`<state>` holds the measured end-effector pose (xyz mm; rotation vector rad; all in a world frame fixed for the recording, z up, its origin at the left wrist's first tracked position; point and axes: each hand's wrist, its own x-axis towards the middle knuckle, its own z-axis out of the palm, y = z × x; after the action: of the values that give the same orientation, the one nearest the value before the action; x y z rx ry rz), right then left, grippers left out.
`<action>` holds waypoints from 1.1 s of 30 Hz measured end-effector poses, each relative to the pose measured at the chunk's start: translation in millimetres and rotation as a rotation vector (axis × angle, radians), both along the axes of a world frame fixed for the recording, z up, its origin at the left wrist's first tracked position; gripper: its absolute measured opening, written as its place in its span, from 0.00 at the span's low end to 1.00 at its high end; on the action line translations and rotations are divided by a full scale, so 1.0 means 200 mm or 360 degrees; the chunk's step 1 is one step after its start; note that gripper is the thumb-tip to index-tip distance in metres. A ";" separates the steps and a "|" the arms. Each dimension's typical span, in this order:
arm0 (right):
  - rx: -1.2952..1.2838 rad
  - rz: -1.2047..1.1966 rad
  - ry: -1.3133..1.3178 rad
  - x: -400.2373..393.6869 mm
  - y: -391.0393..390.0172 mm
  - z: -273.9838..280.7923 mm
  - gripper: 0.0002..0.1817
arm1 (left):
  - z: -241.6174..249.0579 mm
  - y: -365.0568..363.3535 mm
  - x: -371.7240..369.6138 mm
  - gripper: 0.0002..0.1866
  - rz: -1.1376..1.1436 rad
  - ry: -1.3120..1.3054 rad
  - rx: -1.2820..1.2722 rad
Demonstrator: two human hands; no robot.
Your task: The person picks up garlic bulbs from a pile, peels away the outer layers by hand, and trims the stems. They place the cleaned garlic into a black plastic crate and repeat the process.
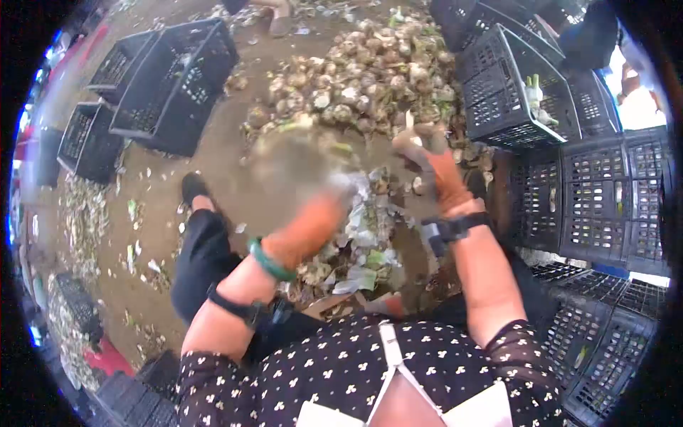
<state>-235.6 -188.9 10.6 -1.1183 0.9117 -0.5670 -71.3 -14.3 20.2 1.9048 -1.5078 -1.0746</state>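
Biggest first: a wide heap of round, dirty, cream-and-brown bulbs (pixel 363 78) lies on the brown ground (pixel 235 135), just past both your hands. If you push hard into it, bulbs could roll down, because they are only loosely piled.

To the right of your right hand stands a tall black plastic crate with small holes (pixel 487 85). A fast swing that way could knock your knuckles on it. Well off to the left of your left hand is another big black crate with slotted sides (pixel 174 114).

Below and between your hands lies a messy patch of pale green and white leaf scraps (pixel 366 220). It looks slippery, so if you step on it, your foot could slide.

Your left hand (pixel 302 171), in an orange-cuffed glove, is near the closest edge of the heap. It is too blurry, so I cannot tell if its fingers are apart or closed on something.

Your right hand (pixel 427 153), gloved too, has bent fingers by a small whitish piece with a short stalk (pixel 414 141). I cannot tell if they pinch it tight; a loose pinch could let it drop.
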 end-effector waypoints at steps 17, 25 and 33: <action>-0.2283 0.0713 0.0933 -0.16 0.34 0.28 0.28 | 0.13 -0.11 -0.16 0.14 0.0275 0.0922 -0.0154; -0.1317 0.0514 0.0549 -0.10 0.32 0.26 0.30 | 0.14 -0.12 -0.13 0.12 0.0517 0.0923 -0.0039; -0.0713 0.0574 0.0274 -0.09 0.32 0.31 0.28 | 0.12 -0.11 -0.10 0.18 0.0407 0.1029 -0.0449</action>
<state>-254.4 -124.4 71.8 -1.7160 0.7185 -0.3867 -92.1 -36.3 44.8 1.3286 -0.9593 -1.1376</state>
